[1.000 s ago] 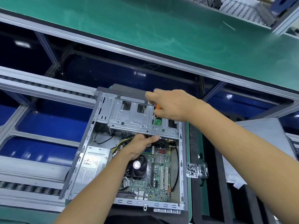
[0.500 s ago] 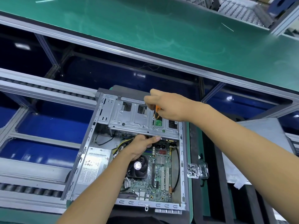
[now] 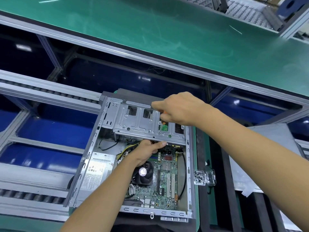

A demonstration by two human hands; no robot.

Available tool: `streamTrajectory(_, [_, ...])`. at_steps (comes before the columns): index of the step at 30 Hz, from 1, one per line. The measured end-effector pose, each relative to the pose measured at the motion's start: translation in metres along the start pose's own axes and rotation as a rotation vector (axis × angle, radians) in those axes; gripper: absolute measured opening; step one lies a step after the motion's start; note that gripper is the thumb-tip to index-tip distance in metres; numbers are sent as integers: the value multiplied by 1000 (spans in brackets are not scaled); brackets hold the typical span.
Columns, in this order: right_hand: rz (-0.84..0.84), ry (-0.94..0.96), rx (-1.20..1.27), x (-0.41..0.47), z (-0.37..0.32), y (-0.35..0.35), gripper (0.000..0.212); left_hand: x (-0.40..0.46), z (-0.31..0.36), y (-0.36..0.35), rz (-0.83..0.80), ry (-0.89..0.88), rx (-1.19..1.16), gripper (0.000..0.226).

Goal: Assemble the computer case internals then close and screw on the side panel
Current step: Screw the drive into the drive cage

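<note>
Inside the open computer case [image 3: 189,166], our left hand [image 3: 147,152] is gripping the drive cage [image 3: 142,124] edge while our right hand [image 3: 177,108] is clamping a screwdriver [image 3: 161,123] above the motherboard [image 3: 163,185].

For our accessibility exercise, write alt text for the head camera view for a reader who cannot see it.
A person's right hand holds an orange-handled screwdriver tip-down on the metal drive cage of an open computer case, while the left hand grips the cage's lower edge above the motherboard. A clear box of small parts sits right of the case.
</note>
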State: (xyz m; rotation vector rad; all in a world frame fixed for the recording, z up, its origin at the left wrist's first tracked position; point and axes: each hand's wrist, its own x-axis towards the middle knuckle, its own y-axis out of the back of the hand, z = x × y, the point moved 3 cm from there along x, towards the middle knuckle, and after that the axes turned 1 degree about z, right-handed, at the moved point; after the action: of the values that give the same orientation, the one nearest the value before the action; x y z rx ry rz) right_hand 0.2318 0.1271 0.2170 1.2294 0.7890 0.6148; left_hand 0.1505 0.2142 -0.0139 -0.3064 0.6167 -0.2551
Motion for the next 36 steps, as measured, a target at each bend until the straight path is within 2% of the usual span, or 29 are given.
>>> streamTrajectory(2, [13,-40,-19,-2,2,-2,5,1,0,-2,-9,14,20,55])
streamTrajectory(5, [-85,-11,270,-1,3,-2,27,1,1,-3,-13,14,9,55])
streamTrajectory(7, [-113,39,362,0,0,0,33,1,2,0,2,17,6,49])
streamTrajectory(11, [-22,4,77,3,-1,-3,21,-3,3,-2,-45,-23,-52,37])
streamTrajectory(13, [-9,-56,20,1,2,-5,16,-4,4,-3,-55,-11,-49,39])
streamTrajectory(17, [-108,2,424,-2,-3,-2,35,-5,5,-3,-31,15,-42,34])
streamTrajectory(18, [-125,25,455,-1,-4,-1,36,-5,5,-3,-37,10,-43,35])
streamTrajectory(21, [-67,37,255,4,-4,-1,29,-7,8,-4,-53,-15,-51,49])
streamTrajectory(23, [-41,-26,123,7,-2,-2,20,-8,9,-4,-43,-29,-57,58])
streamTrajectory(25, [-26,-58,-10,6,-1,-4,14,-8,8,-3,-46,-13,-43,53])
streamTrajectory(27, [-18,-54,30,4,1,-5,12,-7,7,-3,-42,-1,-25,51])
streamTrajectory(30, [-88,18,219,4,2,-2,26,-6,7,-2,-37,-4,-35,51])
streamTrajectory(33, [-89,49,102,5,2,-3,22,-7,6,-3,-46,-6,-24,49])
streamTrajectory(36, [-15,-30,1,1,7,-5,11,-7,8,-3,-48,-23,-43,65])
